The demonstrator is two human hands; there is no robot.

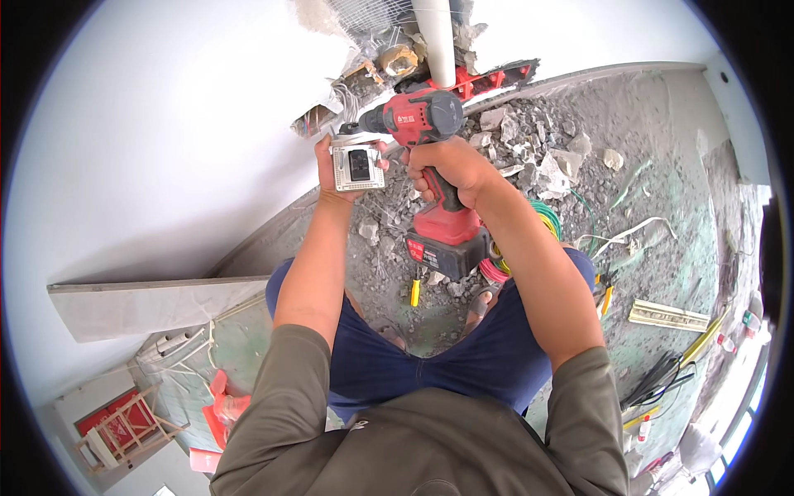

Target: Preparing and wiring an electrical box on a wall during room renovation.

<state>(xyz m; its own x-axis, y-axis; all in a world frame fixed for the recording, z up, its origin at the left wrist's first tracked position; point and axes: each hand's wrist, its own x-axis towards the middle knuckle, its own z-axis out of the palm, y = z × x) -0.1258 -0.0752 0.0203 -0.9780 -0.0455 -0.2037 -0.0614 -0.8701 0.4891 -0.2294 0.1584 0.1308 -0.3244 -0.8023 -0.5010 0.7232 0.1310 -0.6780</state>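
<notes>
The left forearm [313, 260] is stretched toward the far side, and a pale square box [359, 165] with a dark centre is clasped in the left hand [327, 172], its fingers curled round the sides. A red cordless drill [411, 116] is gripped by its handle in the right hand [451, 168], the fingers wrapped; the right forearm [533, 248] is slanted in from the near right. The drill's chuck [374, 121] is pointed left, just beyond the box's far edge; whether the two touch cannot be told. On the left, the hands are bordered by a white wall [182, 149], broken by a ragged opening [313, 122] with wires. Beyond the drill, reach is limited by a white pipe [436, 41]. More room is given to the right, above grey rubble [538, 140].
</notes>
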